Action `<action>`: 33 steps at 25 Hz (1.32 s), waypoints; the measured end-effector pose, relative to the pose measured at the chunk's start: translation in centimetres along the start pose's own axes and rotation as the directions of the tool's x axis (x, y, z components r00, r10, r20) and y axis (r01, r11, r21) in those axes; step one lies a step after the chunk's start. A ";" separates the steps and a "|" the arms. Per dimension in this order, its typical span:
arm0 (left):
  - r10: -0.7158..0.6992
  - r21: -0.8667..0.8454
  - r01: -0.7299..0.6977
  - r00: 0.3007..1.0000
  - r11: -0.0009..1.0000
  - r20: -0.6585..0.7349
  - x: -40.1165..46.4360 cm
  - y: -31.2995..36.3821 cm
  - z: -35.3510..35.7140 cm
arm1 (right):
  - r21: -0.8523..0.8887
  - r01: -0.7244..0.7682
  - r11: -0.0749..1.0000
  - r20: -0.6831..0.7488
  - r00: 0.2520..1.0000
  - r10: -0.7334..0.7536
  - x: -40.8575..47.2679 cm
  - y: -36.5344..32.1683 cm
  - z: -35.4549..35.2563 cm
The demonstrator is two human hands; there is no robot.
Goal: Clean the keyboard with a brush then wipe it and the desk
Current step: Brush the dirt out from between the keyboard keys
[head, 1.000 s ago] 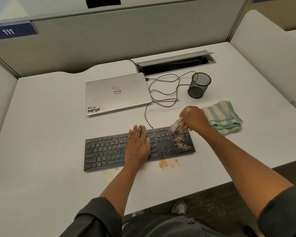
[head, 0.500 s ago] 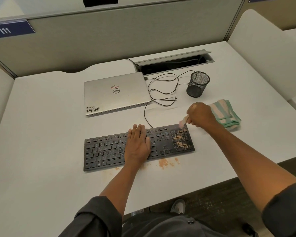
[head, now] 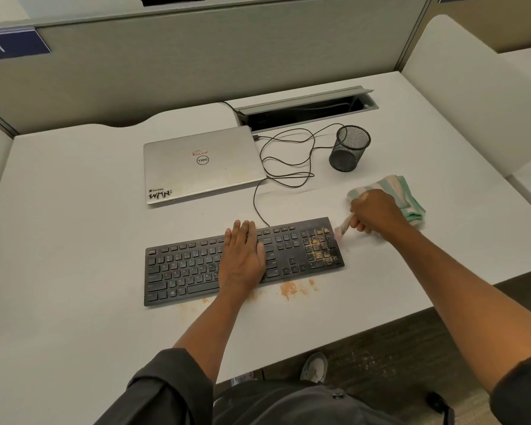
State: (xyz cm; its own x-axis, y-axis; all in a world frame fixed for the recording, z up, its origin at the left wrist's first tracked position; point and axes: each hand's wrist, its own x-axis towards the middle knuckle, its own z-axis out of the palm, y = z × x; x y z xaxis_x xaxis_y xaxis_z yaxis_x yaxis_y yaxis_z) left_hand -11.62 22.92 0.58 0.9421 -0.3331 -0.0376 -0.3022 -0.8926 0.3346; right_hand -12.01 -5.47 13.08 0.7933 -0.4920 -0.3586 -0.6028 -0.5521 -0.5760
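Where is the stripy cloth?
In the head view, the striped cloth lies on the desk's right side, behind the right hand, near the mesh cup.

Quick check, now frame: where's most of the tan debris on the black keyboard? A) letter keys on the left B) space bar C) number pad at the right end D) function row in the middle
C: the tan crumbs sit clustered on the number pad at the right end of the black keyboard, beside the brush gripped in the right hand; the left hand lies flat on the middle keys.
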 end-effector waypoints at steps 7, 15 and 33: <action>0.000 -0.002 0.000 1.000 1.000 -0.003 -0.2 0.1 -0.1 | -0.007 0.108 0.994 0.007 0.994 -0.108 -0.5 -0.7 1.4; 0.002 -0.013 -0.002 1.000 1.000 -0.018 -0.2 0.1 -0.1 | 0.039 0.231 0.972 -0.030 0.973 -0.230 -1.3 -2.2 1.6; 0.010 -0.009 -0.011 1.000 1.000 -0.018 -0.2 0.1 -0.1 | -0.261 0.215 0.941 0.194 0.967 -0.167 -3.8 0.1 1.0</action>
State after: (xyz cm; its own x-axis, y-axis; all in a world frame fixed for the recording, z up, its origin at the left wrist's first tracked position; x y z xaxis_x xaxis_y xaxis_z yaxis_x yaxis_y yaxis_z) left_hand -11.80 22.93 0.72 0.9414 -0.3368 -0.0173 -0.3108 -0.8863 0.3433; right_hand -15.00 -2.93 13.67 0.8843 -0.2529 -0.3926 -0.4188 -0.8013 -0.4272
